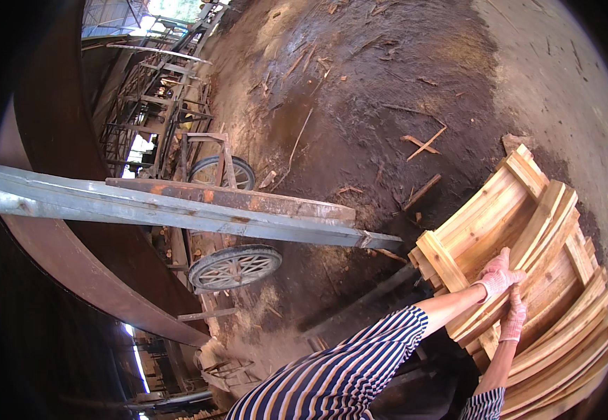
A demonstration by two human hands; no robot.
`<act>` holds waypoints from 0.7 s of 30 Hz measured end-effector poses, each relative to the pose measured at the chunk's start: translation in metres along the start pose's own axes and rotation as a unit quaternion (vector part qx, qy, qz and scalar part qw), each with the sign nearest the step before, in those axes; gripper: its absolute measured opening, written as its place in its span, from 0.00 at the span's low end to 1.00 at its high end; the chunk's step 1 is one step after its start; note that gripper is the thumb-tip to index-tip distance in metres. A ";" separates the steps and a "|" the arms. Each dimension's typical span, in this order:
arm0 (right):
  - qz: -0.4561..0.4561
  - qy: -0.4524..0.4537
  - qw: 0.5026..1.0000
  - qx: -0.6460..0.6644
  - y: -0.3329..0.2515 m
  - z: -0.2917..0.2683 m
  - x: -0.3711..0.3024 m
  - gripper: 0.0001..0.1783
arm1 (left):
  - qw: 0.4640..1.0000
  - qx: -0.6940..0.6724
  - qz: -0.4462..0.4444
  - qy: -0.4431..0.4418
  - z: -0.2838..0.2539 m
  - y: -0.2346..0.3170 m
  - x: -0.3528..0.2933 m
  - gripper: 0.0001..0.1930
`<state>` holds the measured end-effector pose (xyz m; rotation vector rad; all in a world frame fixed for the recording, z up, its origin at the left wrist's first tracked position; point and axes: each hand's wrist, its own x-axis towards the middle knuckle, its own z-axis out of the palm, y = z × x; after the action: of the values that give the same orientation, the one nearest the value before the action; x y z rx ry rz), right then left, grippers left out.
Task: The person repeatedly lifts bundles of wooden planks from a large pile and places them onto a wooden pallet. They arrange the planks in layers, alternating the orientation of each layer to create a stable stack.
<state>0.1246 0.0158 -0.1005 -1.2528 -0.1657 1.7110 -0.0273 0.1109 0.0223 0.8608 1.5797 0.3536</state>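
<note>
Pink-and-white work gloves cover both my hands at the right. My left hand is closed on the edge of some long, pale wooden planks lying side by side. Close below it, my right hand grips the same planks; its fingertips are partly hidden. The planks lie slantwise across a stack of sawn boards, with short crosspieces between layers. Striped sleeves cover both forearms.
A grey metal beam reaches in from the left toward the stack. Behind it stands a cart with spoked wheels. A large curved rusty metal band fills the left side. Wood scraps litter the dark dirt floor.
</note>
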 end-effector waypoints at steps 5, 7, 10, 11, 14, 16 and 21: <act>-0.015 0.109 0.990 -0.086 -0.045 0.026 -0.065 0.45 | 1.000 -0.018 0.018 0.013 0.027 -0.010 -0.024 0.53; -0.051 0.140 0.984 -0.095 -0.050 0.010 -0.072 0.39 | 1.000 0.009 0.028 0.011 0.042 0.002 -0.035 0.52; -0.075 0.144 0.982 -0.099 -0.071 -0.007 -0.075 0.31 | 0.978 0.061 0.178 0.092 0.058 0.016 -0.042 0.44; -0.071 0.129 0.982 -0.120 -0.074 -0.003 -0.078 0.30 | 0.971 0.182 0.116 0.105 0.050 -0.001 -0.034 0.44; -0.043 0.156 0.973 -0.163 -0.100 0.004 -0.088 0.26 | 0.905 0.330 0.213 0.162 0.011 -0.004 -0.026 0.40; -0.067 0.154 0.981 -0.094 -0.090 -0.040 -0.070 0.36 | 0.975 0.208 0.064 0.050 -0.003 0.061 -0.027 0.44; -0.135 0.269 0.887 -0.350 -0.090 -0.031 -0.063 0.58 | 0.906 0.364 0.035 0.215 -0.025 0.011 0.034 0.50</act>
<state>0.2043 0.0020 -0.0201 -2.0747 -0.6321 1.0188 -0.0467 0.1486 0.0106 1.4876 2.1434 -0.0227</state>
